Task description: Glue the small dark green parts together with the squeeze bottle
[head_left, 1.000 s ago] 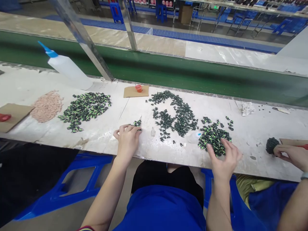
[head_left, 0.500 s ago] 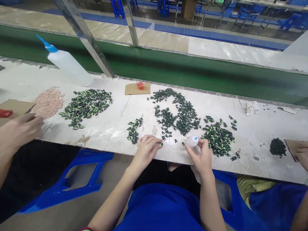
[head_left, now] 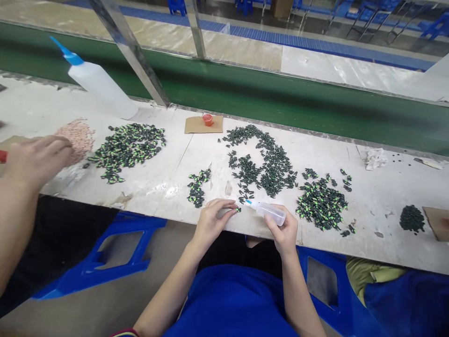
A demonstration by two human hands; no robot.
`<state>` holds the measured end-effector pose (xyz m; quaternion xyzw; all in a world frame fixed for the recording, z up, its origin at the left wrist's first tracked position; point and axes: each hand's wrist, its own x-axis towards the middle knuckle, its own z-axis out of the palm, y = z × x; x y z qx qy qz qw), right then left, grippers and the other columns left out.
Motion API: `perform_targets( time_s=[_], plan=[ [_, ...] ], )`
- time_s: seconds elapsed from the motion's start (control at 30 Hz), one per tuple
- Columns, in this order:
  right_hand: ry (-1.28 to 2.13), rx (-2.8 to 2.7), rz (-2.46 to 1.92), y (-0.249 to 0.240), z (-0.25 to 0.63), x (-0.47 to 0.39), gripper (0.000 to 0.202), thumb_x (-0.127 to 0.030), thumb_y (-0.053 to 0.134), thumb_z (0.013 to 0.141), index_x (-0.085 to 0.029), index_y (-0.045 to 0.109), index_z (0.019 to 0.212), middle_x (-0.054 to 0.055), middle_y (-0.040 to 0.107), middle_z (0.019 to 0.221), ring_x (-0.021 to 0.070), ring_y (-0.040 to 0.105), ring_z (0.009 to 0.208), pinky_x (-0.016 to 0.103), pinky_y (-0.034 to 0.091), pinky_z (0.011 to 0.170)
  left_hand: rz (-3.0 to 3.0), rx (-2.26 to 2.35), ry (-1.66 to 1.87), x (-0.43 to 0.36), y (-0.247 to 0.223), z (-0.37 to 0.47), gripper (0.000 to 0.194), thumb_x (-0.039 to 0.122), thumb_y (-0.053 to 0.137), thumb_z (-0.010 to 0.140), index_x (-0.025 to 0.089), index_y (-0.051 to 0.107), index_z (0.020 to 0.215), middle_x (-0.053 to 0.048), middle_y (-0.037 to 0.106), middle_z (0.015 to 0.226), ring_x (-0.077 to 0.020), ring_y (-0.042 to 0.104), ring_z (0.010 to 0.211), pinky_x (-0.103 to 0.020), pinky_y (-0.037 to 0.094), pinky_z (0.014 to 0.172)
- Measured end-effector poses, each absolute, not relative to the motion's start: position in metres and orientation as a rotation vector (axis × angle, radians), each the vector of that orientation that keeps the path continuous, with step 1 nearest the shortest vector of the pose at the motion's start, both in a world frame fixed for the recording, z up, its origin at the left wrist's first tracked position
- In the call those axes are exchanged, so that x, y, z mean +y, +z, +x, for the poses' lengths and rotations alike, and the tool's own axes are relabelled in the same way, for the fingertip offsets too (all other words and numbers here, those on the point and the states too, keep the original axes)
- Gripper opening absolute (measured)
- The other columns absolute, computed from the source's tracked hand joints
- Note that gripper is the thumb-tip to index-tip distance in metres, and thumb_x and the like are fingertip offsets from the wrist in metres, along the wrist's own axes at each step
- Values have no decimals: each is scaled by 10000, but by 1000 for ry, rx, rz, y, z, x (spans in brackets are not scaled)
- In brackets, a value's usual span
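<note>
Between the thumb and fingertips of my left hand is a small dark piece with green spots. My right hand is closed around a small clear squeeze bottle, whose blue tip points left, close to that piece. Beyond my hands lies a pile of plain dark pieces. A small cluster of green-spotted pieces lies left of my left hand, and a larger pile of them is to the right of my right hand.
A red cup sits on cardboard at the back. Far left, another person's hand is over pinkish pieces, near a green-spotted pile and a large white bottle. Crumpled tissue lies right.
My right hand has moved slightly left and tilted the bottle, so its tip now points at the piece in my left hand. The other person's hand at left has shifted over the pinkish pieces.
</note>
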<state>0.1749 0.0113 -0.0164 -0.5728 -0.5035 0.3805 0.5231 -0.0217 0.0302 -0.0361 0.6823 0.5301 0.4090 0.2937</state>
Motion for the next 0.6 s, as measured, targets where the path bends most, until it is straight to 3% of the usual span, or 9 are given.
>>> perform_targets(
  time_s=[0.2, 0.6],
  plan=[
    [952, -1199, -1399, -17, 176, 14, 175, -339, 678, 704, -179, 674, 774, 32, 705, 682, 171, 628, 580, 254, 486, 515, 1725, 1445, 1070, 31, -37, -22, 84, 266, 663, 809, 209, 698, 859, -41, 746, 848, -208, 689, 878, -369, 539, 851],
    [929, -1236, -1502, -16, 173, 15, 199, -362, 659, 720, -170, 698, 683, 19, 684, 602, 163, 599, 541, 250, 466, 504, 1724, 1464, 1087, 32, -41, -23, 91, 265, 678, 793, 218, 717, 861, -37, 747, 838, -210, 693, 868, -358, 547, 846]
  ],
)
